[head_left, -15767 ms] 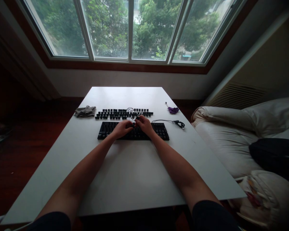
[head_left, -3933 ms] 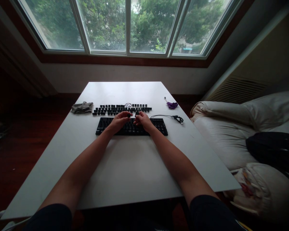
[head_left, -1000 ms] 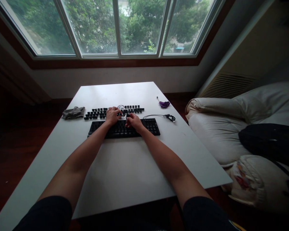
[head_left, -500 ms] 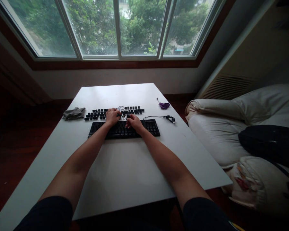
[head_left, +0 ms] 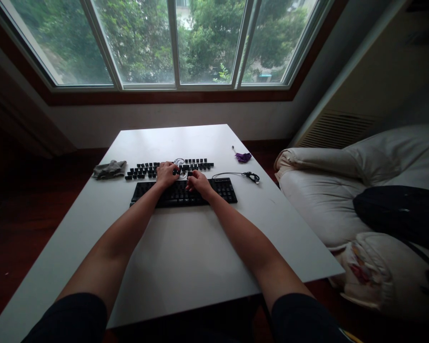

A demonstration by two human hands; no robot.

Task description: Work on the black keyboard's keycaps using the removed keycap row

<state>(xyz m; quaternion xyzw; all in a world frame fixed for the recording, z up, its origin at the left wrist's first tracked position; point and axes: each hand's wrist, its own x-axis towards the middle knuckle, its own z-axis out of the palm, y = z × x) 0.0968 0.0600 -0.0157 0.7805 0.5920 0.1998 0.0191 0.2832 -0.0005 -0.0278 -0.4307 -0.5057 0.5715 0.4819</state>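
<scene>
A black keyboard (head_left: 171, 202) lies across the white table, partly covered by my hands. My left hand (head_left: 167, 174) is over its far edge, fingers curled and pressed together; what is in them, if anything, is too small to make out. Close by on the right, my right hand (head_left: 200, 183) pinches a small black keycap (head_left: 189, 174) at its fingertips. Beyond the keyboard, loose black keycaps (head_left: 146, 169) stand in rows, some hidden behind my left hand. A thin, pale wire loop (head_left: 179, 161) lies among them.
A grey cloth (head_left: 110, 169) is on the table's left side. To the right are a coiled black cable (head_left: 251, 176) and a purple item (head_left: 243, 157) with a thin stem. A pale sofa (head_left: 311, 190) with a dark bag (head_left: 396, 209) stands beyond the table's right edge.
The fingers of my left hand have shifted very slightly near the keycaps. My right hand stays nearly still with the keycap; the keyboard has not moved.
</scene>
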